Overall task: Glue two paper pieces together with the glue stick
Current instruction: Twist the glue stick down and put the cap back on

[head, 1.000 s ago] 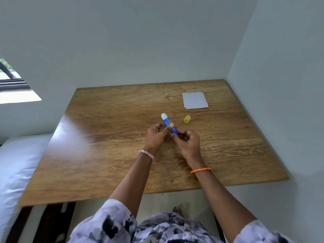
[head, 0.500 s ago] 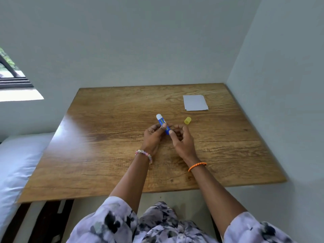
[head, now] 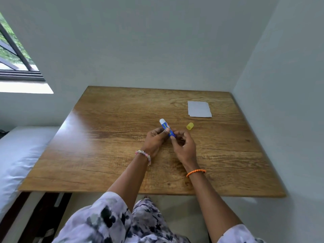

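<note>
I am looking down at a wooden bench (head: 105,146) set into a corner of pale walls. Both of my hands meet near the middle of it, sharing one object: a blue glue stick (head: 167,129).

My left hand (head: 155,142) is curled around the middle of the stick, thumb laid across the blue label, fingers wrapped behind it. My right hand (head: 184,146) pinches the lower end of the stick between thumb and fingertips, the other fingers loosely bent. The stick is tilted, its white tip pointing up and away to the left, its base down toward my right hand. The tip is bare; I cannot tell how far the glue itself is wound out.

The yellow cap (head: 190,125) lies on its side on the bench, just beside my right hand on the far right, apart from the stick.

Farther back and to the right, near the side wall, the white paper (head: 199,109) lies flat on the wood. I cannot tell whether it is one sheet or two stacked.

A beaded bracelet (head: 143,154) circles my left wrist and an orange cord bracelet (head: 195,172) my right. A window (head: 14,55) shows at the far left, and a white bed (head: 19,155) lies beside the bench below it.
</note>
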